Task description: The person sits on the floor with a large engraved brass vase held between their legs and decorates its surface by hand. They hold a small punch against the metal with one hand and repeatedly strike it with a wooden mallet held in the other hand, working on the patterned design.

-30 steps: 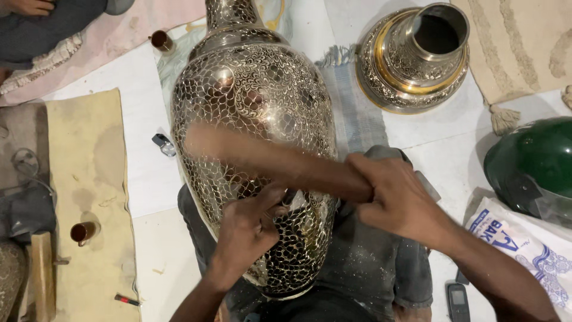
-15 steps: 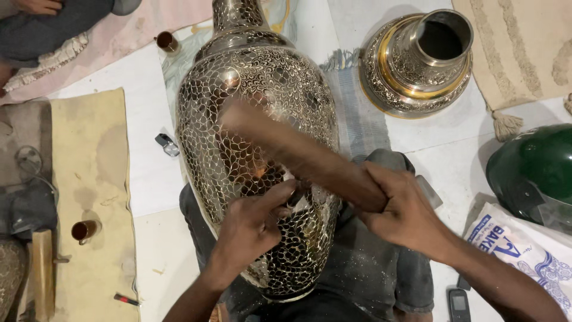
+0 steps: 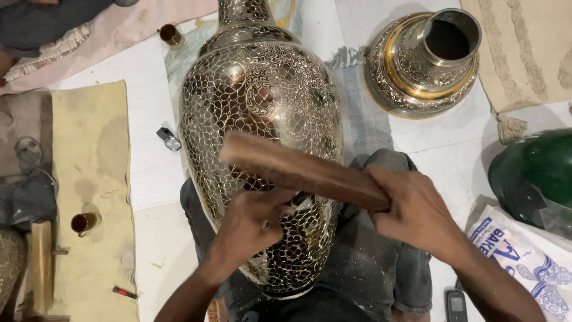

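Right hand: the right hand [image 3: 417, 211] is clenched around the near end of a wooden mallet [image 3: 301, 171], which slants up and left across the vase.
Left hand: the left hand [image 3: 253, 223] presses against the lower belly of the vase, fingers curled as if pinching a small tool; what it grips is hidden.
Vase: a large engraved metal vase [image 3: 262, 113] lies across the person's lap, neck pointing away, foot toward the body.
Second vessel: a brass-and-silver vessel [image 3: 426, 62] stands on the floor to the upper right, well apart.
Package: a white plastic bag with blue print [image 3: 524, 259] lies at the lower right, just beside a dark green helmet [image 3: 536, 173].
Floor items: a small black phone [image 3: 457, 305] sits by the right forearm; a tan mat [image 3: 89, 179] lies to the left.
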